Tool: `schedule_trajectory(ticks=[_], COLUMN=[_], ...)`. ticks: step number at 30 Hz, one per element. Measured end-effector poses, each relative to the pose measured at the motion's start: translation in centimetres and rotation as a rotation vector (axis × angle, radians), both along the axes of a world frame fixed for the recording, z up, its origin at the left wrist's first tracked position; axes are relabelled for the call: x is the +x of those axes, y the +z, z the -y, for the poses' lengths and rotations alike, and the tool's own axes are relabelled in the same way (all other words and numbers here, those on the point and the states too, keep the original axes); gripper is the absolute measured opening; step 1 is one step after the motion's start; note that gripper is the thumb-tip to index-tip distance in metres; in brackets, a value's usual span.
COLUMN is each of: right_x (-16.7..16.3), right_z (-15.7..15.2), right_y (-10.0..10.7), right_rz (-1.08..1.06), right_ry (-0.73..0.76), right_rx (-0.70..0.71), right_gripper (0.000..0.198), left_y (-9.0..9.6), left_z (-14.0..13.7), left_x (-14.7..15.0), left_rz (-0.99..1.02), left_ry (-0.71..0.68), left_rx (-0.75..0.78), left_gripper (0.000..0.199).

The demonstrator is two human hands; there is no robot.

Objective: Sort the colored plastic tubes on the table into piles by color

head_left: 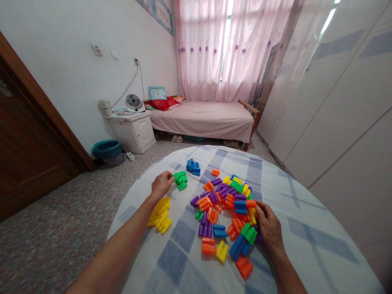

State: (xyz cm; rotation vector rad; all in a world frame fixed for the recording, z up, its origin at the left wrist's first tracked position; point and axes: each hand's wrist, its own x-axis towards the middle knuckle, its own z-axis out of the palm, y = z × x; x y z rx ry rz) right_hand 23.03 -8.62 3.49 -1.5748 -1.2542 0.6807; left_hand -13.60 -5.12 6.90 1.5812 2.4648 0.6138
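On the left of the table, my left hand (162, 184) pinches the edge of a green toy block (177, 174) at a small green pile (182, 182). A blue pile (193, 166) lies just beyond it, and a yellow pile (161, 214) is nearer to me. My right hand (270, 225) is at the right side of a large mixed heap, its fingertips closed on an orange block (251, 203). This block touches a blue block (240, 206); whether they are joined I cannot tell. Purple blocks (225, 190) and other orange, green and yellow ones fill the heap.
A blue-and-white checked cloth (180, 237) covers the round table. Beyond it are a bed (208, 118), a white cabinet (134, 130) with a fan (134, 102), and a bin (107, 150). A wardrobe (330, 106) stands along the right.
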Motion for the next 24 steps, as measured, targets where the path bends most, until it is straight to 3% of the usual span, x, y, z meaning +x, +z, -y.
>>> schedule_trajectory(ticks=[5, 9, 13, 16, 19, 24], right_x=[0.1, 0.0, -0.1, 0.1, 0.3, 0.5], right_z=[-0.1, 0.0, 0.0, -0.1, -0.2, -0.2], right_y=[0.0, 0.2, 0.2, 0.0, -0.3, -0.5], right_rz=[0.004, 0.016, 0.013, 0.025, 0.068, 0.082], right_ry=[0.005, 0.001, 0.007, 0.022, 0.047, 0.059], right_rx=[0.000, 0.000, 0.019, 0.042, 0.051, 0.067], right_gripper=[0.041, 0.039, 0.039, 0.039, 0.041, 0.041], left_y=[-1.5, -0.9, 0.0, -0.2, -1.0, -2.1], left_z=[-1.0, 0.1, 3.8, 6.9, 8.5, 8.1], left_x=[-0.8, 0.9, 5.3, 8.7, 10.7, 11.4], left_rz=[-0.047, -0.130, -0.192, -0.164, -0.202, -0.200], left_ry=[0.011, -0.031, -0.344, -0.543, -0.547, -0.518], left_rx=[-0.058, 0.015, 0.153, 0.045, -0.046, -0.081], left_gripper=[0.019, 0.026, 0.016, 0.014, 0.017, 0.018])
